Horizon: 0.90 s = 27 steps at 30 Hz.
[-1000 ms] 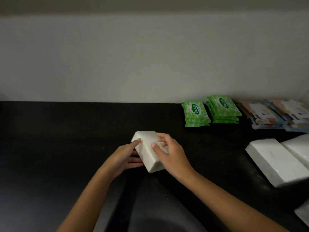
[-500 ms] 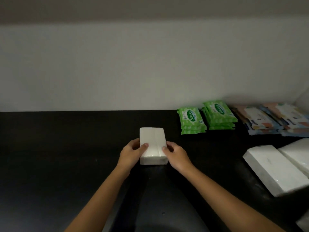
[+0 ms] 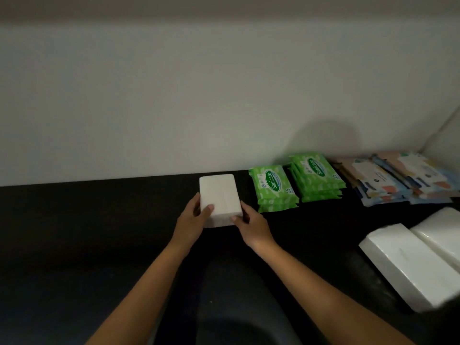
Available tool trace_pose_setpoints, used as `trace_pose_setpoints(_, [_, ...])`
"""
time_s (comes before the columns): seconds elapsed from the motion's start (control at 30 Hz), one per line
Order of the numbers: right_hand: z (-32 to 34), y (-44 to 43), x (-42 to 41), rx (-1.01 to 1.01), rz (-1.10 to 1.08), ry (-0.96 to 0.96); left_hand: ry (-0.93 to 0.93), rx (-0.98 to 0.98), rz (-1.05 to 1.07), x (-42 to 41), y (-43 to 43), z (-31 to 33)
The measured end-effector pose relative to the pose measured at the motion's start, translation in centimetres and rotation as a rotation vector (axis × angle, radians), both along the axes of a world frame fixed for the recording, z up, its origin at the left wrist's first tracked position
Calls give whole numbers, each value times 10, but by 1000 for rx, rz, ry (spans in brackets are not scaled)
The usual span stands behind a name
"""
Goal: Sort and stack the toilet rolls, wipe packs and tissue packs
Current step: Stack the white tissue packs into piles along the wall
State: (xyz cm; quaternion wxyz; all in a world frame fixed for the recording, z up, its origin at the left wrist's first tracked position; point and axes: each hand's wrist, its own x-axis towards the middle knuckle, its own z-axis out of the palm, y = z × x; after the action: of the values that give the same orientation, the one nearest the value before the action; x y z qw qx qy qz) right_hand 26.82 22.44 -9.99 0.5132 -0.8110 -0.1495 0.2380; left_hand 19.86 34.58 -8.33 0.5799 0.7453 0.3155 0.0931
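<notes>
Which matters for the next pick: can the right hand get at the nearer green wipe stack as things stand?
Probably yes: the right hand grips the white tissue pack, and only bare counter separates it from the green wipe stack.

Bare forearms, seemingly no sleeves.

A plain, pale wall (image 3: pixel 199 95) fills the upper half of the view, dim and greyish, with a darker band along its very top. Below the wall runs a black bench (image 3: pixel 87 232), matte and dark, its far edge meeting the wall in a straight line. At the wall's right end a second pale surface (image 3: pixel 445 135) angles in, forming a corner. A soft round shadow (image 3: pixel 326 138) lies on the wall low down, left of that corner. The light is low and even.
</notes>
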Motion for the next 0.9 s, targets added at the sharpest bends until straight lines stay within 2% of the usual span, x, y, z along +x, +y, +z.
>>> trace_pose_setpoints(0.1, [-6,15,8,35,-68,-42,-52,-59,39,16,7,-1])
trace_pose_setpoints(0.3, [-12,26,15,75,-123,-69,-41,-83,38,28,17,-3])
trace_pose_setpoints(0.53, [-1,15,8,51,-90,-74,-17,125,23,23,5,1])
trace_pose_setpoints(0.7, [18,-27,-2,98,-82,4,-139,238,125,10,-26,12])
trace_pose_setpoints(0.8, [32,-67,0,115,-119,-85,-190,260,124,11,-61,21])
trace_pose_setpoints(0.9, [52,-117,8,37,-178,-224,-251,243,4,17,-106,24])
